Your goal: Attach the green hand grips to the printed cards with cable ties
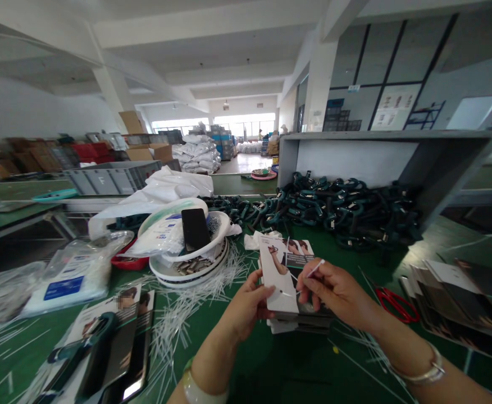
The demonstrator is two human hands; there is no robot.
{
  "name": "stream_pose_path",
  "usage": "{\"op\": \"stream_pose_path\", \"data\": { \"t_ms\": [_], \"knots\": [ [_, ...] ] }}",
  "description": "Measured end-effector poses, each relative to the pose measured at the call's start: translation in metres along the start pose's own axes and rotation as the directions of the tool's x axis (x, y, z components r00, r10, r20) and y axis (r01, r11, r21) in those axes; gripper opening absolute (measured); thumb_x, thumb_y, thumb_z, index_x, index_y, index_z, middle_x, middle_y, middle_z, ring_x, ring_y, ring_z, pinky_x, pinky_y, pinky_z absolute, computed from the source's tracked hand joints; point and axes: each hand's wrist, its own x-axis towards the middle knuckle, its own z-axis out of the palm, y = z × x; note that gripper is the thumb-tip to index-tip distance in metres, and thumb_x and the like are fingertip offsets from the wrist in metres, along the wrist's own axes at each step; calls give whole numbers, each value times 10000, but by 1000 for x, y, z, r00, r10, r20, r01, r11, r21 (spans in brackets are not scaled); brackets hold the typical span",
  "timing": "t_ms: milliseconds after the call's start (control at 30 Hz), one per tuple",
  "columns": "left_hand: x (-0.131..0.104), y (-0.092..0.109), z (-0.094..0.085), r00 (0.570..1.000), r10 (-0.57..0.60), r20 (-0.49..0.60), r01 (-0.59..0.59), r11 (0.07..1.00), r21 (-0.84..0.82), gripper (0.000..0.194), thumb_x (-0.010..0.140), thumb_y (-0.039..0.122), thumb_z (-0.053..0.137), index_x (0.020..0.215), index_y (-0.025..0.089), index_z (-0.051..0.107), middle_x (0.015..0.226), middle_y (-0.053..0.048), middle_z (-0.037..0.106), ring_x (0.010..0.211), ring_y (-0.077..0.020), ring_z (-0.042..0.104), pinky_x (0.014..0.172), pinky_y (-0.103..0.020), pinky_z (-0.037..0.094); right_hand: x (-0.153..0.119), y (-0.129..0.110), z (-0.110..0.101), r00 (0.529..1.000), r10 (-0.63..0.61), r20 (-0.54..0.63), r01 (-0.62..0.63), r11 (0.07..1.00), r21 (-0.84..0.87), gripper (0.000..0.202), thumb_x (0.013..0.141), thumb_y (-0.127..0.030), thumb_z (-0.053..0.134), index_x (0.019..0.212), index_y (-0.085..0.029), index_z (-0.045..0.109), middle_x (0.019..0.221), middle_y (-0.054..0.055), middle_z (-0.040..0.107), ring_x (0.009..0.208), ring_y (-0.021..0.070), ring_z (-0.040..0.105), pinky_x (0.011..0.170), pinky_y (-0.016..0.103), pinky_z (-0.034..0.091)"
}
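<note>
My left hand [248, 306] grips the left edge of a printed card [282, 294], thumb on its face and fingers behind. The card shows pictures of people and has small holes low on its white part. It is at the top of a stack of cards [300, 324]; whether it touches the stack I cannot tell. Over the card's right side, my right hand [334, 292] pinches a thin white plastic tie [315, 268], its fingers closed. One end of the tie sticks up past the fingers, and another part crosses the card's face.
Dark green looped parts [338, 207] heap up before a grey tipped bin [440, 157]. Red-handled scissors [397, 303] and more cards [460, 303] are at right. Left are white baskets [191, 275] with a phone [195, 229], loose ties [174, 325] and carded green parts [86, 348].
</note>
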Motion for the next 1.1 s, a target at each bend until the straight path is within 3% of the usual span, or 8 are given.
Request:
{"op": "stream_pose_path", "data": {
  "t_ms": [200,400,500,667,800,867,967,1100],
  "knots": [
    [-3,2,2,998,-14,62,19,997,-78,499,734,208,657,1181,195,435,764,-14,619,537,-100,584,433,-165,469,3,4,2,1000,-28,12,28,999,-38,192,916,-357,417,877,-188,498,816,18,572,626,93,577,529,215,487],
    [-2,-4,5,988,-110,109,133,961,-241,329,800,327,598,1064,139,540,829,-72,658,633,-112,632,511,-160,499,-5,8,4,998,-70,6,70,996,-59,200,914,-337,419,870,-183,538,849,39,573,724,113,576,607,226,505],
    [-2,-10,5,992,-106,75,117,980,-160,390,704,232,700,1054,163,542,734,-18,644,535,-80,599,458,-136,454,-9,10,1,999,-53,-1,53,993,-109,200,903,-332,443,861,-184,570,882,44,583,749,118,574,656,239,506],
    [-2,-10,12,994,-59,92,49,992,112,450,604,212,748,1019,145,587,662,17,625,322,7,373,311,-140,154,-15,16,-2,999,21,-26,-23,998,-64,186,868,-360,498,853,-189,570,908,45,606,762,134,587,648,252,507],
    [-5,-2,14,994,-71,85,53,979,196,326,611,225,713,909,115,639,619,29,587,317,21,279,339,-181,88,-22,24,-11,990,49,-130,-67,989,-135,183,842,-370,535,851,-190,568,909,48,632,728,138,588,613,254,497],
    [-7,2,11,993,-102,57,91,980,177,300,621,239,693,891,117,645,539,51,525,321,15,246,353,-187,52,-27,26,-16,978,14,-209,-68,965,-253,181,853,-365,514,849,-196,577,895,50,642,763,156,602,634,272,502],
    [-10,7,7,986,-165,10,163,980,115,324,606,246,691,906,135,638,483,76,454,325,12,223,377,-182,15,-37,24,-15,955,-181,-234,6,802,-597,197,847,-363,513,917,-205,609,1011,81,648,963,218,589,817,375,478],
    [-10,6,10,983,-183,31,181,982,59,307,584,219,693,873,135,635,510,71,461,334,19,236,387,-175,7,-51,17,7,937,-350,2,145,383,-912,520,787,-495,565,1222,-213,521,1264,115,549,1178,319,460,1024,592,205]
  ]
}}
